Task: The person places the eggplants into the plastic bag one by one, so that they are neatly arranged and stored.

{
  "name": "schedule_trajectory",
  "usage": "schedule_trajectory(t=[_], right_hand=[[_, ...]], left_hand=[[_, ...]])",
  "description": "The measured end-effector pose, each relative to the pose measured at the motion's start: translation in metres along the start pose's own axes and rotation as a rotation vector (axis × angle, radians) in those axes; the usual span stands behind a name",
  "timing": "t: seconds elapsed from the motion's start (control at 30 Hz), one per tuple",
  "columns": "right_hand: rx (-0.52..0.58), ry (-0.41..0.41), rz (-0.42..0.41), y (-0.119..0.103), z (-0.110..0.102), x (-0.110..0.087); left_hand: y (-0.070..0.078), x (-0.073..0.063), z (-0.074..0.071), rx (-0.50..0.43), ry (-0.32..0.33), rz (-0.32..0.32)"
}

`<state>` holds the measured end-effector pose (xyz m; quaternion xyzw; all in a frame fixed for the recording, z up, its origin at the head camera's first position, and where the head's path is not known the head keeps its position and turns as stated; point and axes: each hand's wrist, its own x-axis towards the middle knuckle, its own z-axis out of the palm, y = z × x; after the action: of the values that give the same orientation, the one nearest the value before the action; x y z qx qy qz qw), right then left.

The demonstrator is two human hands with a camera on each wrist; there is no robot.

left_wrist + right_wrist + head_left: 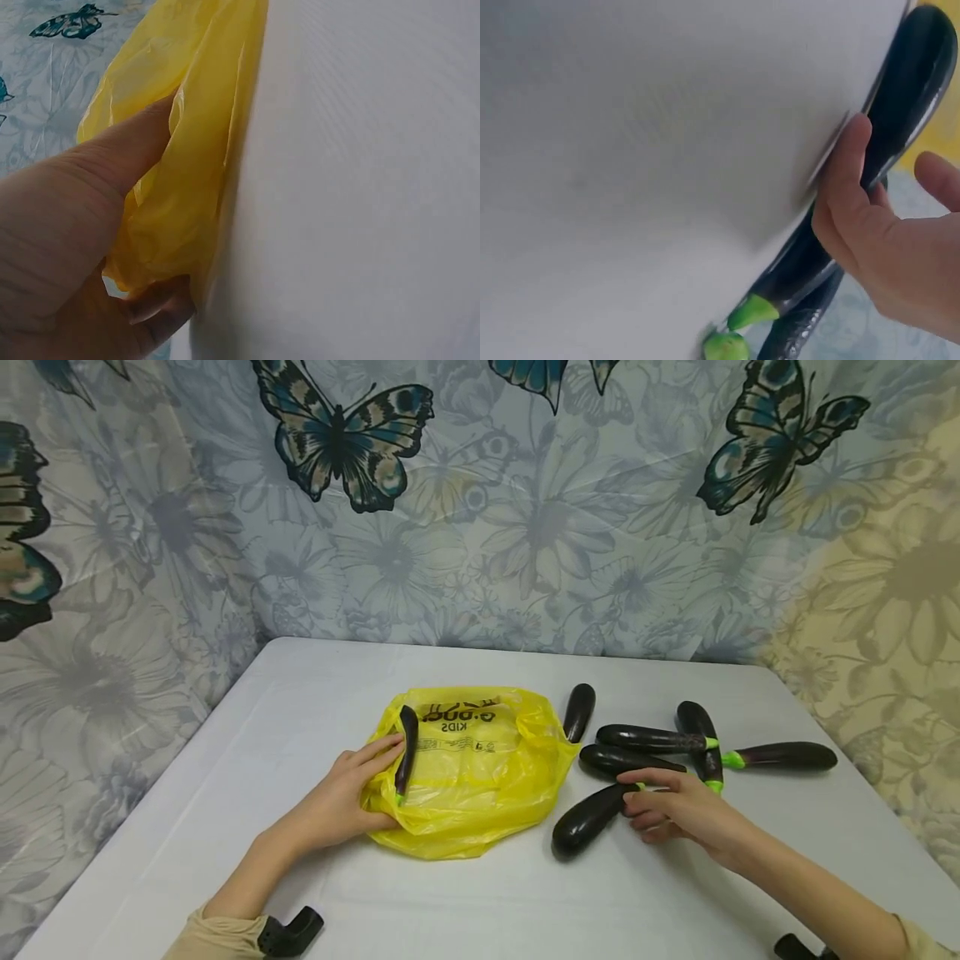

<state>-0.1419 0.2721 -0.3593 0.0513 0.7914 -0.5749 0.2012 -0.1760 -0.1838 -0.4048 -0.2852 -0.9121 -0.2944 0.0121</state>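
Note:
A yellow plastic bag (480, 777) with dark print lies on the white table. My left hand (352, 793) holds its left side, the thumb running into a fold of the plastic (199, 150). One dark eggplant (407, 752) lies at the bag's left part, close by those fingertips. To the bag's right, my right hand (675, 814) is at the stem end of the nearest eggplant (588, 822). In the right wrist view the fingers (847, 172) lie along an eggplant (911, 90), while the thumb stands apart from it.
Several more eggplants lie to the right: one behind the bag's corner (579, 712), two side by side (648, 738), one crossing their stem ends (697, 727), and one farthest right (787, 756). A wall with butterfly-printed fabric (540, 543) rises behind the table (480, 910).

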Motion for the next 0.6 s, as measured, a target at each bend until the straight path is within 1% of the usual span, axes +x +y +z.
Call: schedule_trajectory(t=[0.07, 0.1, 0.2, 0.27, 0.37, 0.6], right_hand=[[-0.027, -0.039, -0.023, -0.0012, -0.0024, 0.0018], [-0.022, -0.061, -0.030, -0.0017, -0.0032, 0.0027], [0.023, -0.135, -0.036, -0.0025, -0.0047, 0.0056], [0.063, -0.167, -0.026, -0.0029, -0.0043, 0.0073], [0.103, -0.182, -0.010, -0.0031, -0.0028, 0.0093], [0.121, -0.189, -0.020, -0.0025, -0.0016, 0.0109]], left_hand=[[0.0041, 0.0016, -0.0015, 0.003, -0.022, -0.018], [0.0062, 0.0023, -0.0020, 0.006, -0.028, -0.022], [0.0099, 0.0031, -0.0023, 0.017, -0.037, -0.032], [0.0104, 0.0032, -0.0023, 0.020, -0.037, -0.038], [0.0102, 0.0022, -0.0023, 0.028, -0.038, -0.040], [0.0092, -0.0003, -0.0032, 0.022, -0.032, -0.047]])
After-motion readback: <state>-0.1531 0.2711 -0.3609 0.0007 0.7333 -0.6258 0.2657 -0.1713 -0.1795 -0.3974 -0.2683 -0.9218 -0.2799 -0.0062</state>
